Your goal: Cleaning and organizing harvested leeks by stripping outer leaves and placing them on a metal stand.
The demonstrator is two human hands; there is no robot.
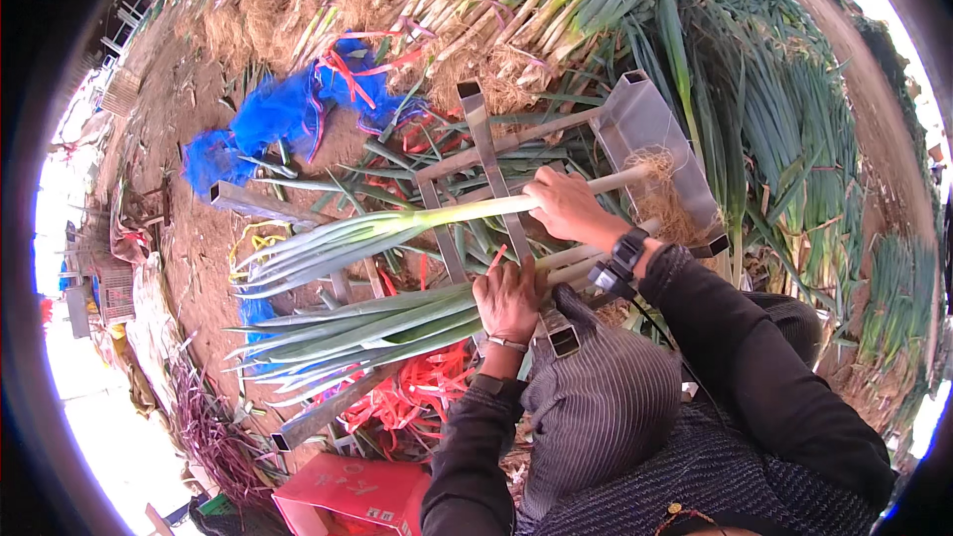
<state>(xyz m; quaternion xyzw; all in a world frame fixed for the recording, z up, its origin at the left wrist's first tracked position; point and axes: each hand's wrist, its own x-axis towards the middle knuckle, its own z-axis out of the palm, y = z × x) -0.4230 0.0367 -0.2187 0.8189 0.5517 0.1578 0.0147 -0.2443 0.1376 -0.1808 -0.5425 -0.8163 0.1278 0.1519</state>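
Observation:
My right hand (570,206) is closed around the white stem of a long green onion (397,226). Its leaves fan out to the left, and its hairy roots (651,165) reach a metal end plate (667,129) on the right. Nearer to me, my left hand (508,298) is curled over a bunch of green onions (367,330), pressing their stems; part of its grip is hidden. Both lots lie across a frame of square metal tubes (486,154). A dark device (625,250) is strapped on my right wrist, and a thin band circles the left one.
Piled green onions (516,0) line the far side, more (794,139) the right. Blue netting (268,119) and red ribbons (407,397) lie on the littered dirt ground. A red box (352,491) stands near my left arm. Open tube ends (283,440) stick out leftward.

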